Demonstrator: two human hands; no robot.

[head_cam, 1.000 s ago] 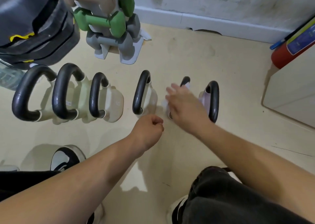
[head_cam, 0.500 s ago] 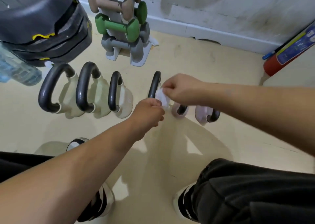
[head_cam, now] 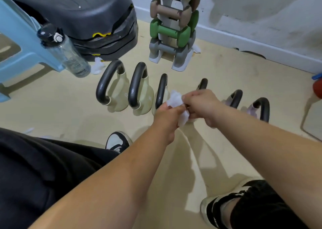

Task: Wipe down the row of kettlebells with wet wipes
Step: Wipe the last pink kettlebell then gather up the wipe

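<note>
A row of kettlebells with black handles stands on the beige floor: pale green ones at left, one mostly hidden behind my hands, and two pale pink ones at right. A crumpled white wet wipe is held between both hands in front of the middle of the row. My left hand grips its lower part and my right hand pinches its upper part.
A dumbbell rack stands behind the row by the wall. A black stacked step platform, a clear water bottle and a blue stool are at left. A used wipe lies by the bottle. My shoes are below.
My right hand left the pink kettlebell and brought the wipe to my left hand; both hands now hold it. The view shifted left, showing the bottle and stool.
</note>
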